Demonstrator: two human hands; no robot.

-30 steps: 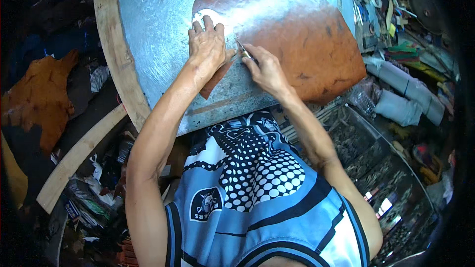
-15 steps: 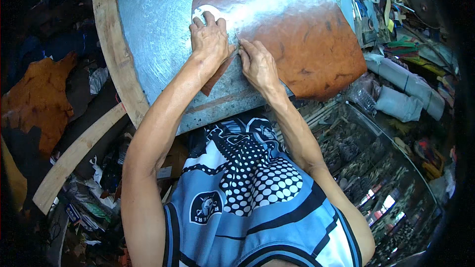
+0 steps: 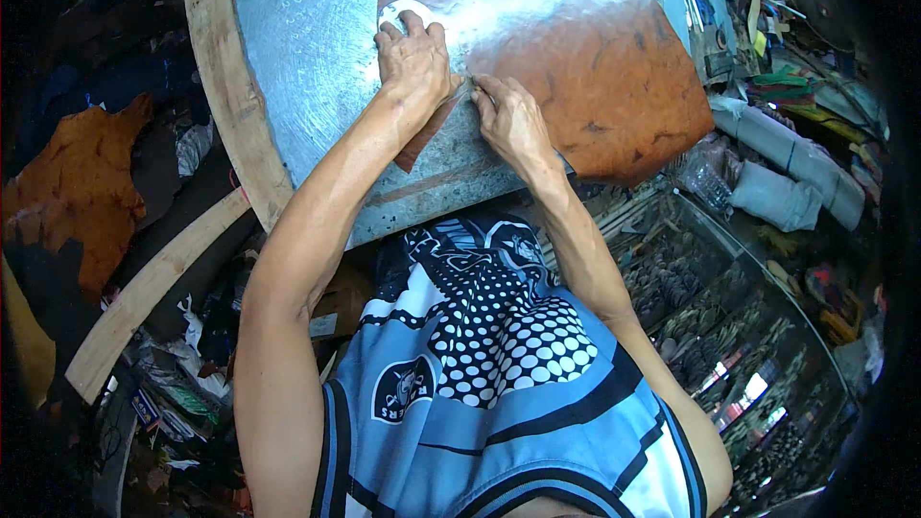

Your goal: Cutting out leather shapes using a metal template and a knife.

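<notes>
A large piece of brown leather lies on the metal-topped table. My left hand presses down near its left edge, fingers apart over a white flat piece with a rounded edge. Most of that piece is hidden under the hand. Close beside the left thumb, my right hand is closed in a pinch on a thin tool at the leather; the fingers cover most of it, so its kind is unclear. A narrow pointed strip of leather sticks out toward me below the left hand.
A wooden rim borders the table's left side. Rolled wrapped bundles and mixed scraps crowd the right. A glass-topped case stands at my lower right. Another brown hide lies at the far left.
The whole view has shifted slightly, so the table sits a little higher in it. Both hands stay at nearly the same spot on the leather.
</notes>
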